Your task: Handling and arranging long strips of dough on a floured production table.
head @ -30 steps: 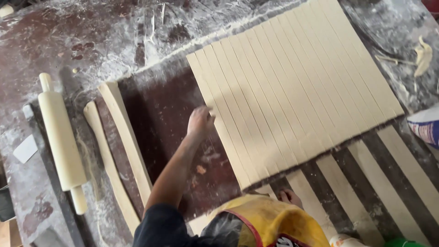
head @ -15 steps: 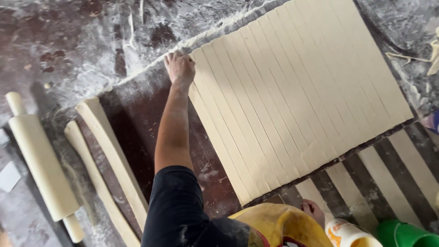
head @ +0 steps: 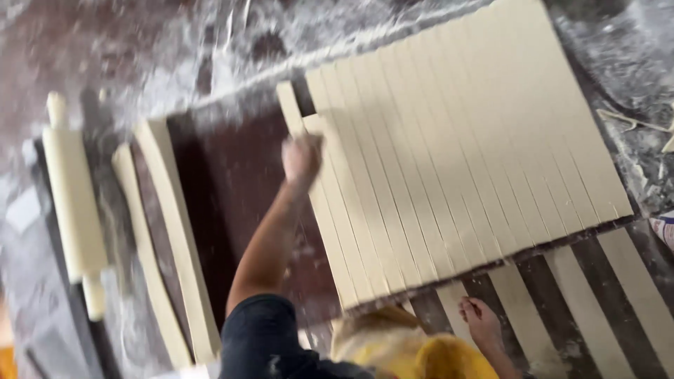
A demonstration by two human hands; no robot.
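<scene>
A large sheet of pale dough point(head: 463, 147), cut into several long strips, lies on the floured dark table point(head: 239, 182). My left hand point(head: 300, 158) reaches out over the sheet's left edge and is closed on the leftmost strip point(head: 289, 105), whose far end stands slightly apart from the rest. The hand is blurred by motion. My right hand point(head: 480, 320) rests near the bottom edge, fingers on the table beside a shorter dough strip point(head: 523, 309). It holds nothing.
Two separated long strips point(head: 175, 231) lie side by side to the left. A wooden rolling pin point(head: 70, 203) lies further left. More short strips point(head: 625, 281) lie at the lower right. Dough scraps point(head: 632, 123) sit at the right edge amid loose flour.
My left hand has drawn back from the strip's far end toward me. The leftmost strip has come away from the sheet at its top. The view has shifted.
</scene>
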